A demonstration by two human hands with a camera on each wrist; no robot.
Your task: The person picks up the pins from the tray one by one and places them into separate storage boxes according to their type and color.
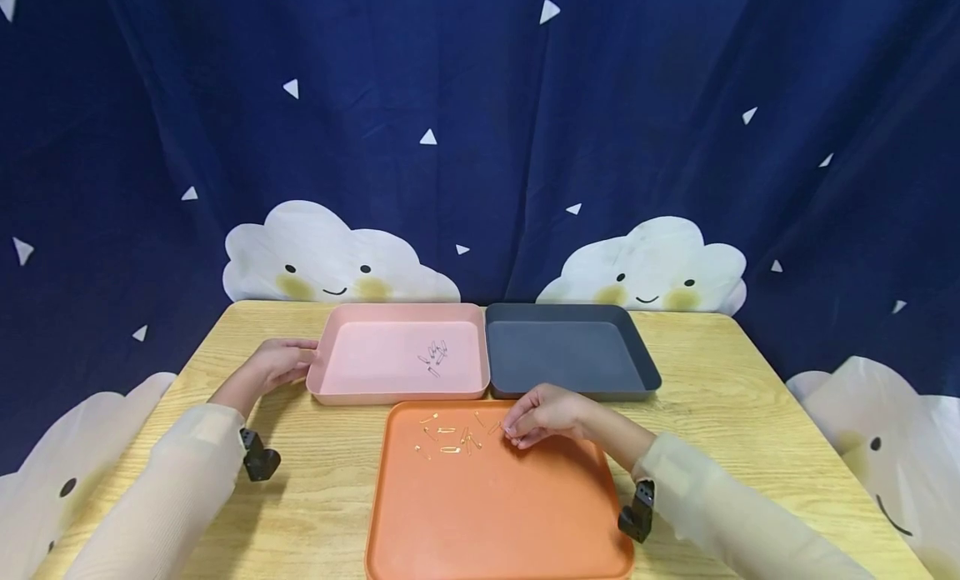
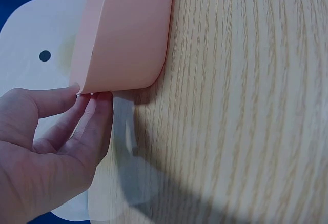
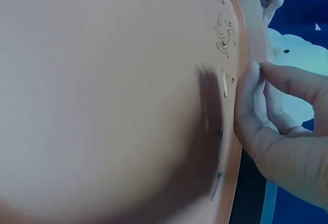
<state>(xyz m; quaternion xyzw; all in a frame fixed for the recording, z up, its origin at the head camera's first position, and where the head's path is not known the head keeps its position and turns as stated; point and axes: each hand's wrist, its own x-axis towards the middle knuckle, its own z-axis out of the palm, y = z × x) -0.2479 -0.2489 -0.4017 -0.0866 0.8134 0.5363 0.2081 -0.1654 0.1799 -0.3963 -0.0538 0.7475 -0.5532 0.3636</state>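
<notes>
Far left: the near-left rim of the pink tray (image 1: 375, 355) is pinched by the left grip (image 1: 279, 363); in the left wrist view the thumb is set on the rim, with fingertips brought against the outer wall beneath. Silvery safety pins (image 1: 437, 353) are scattered in the tray's right half, well apart from this grip. By the left wrist view only outer walls and tabletop (image 1: 315, 480) are shown; the pins inside are seen from the head.

Centre: gold safety pins (image 1: 450, 450) are spread across the upper part of the orange tray (image 1: 495, 513), which is placed in front of the pink one. Most are found left of the right grip (image 1: 545, 416), the nearest just beside its fingertips.

Right of centre: the right grip is held over the orange tray's far edge, fingers curled, thumb and forefinger tips brought together. Whether a pin is held between them cannot be told. Two darker pins (image 3: 220, 144) are revealed in the right wrist view, lying along the orange tray's edge; in the head view they are not made out, that stretch being covered by the hand.

Farther right: the dark tray (image 1: 570, 355) is set close alongside the pink one, behind the right grip.
</notes>
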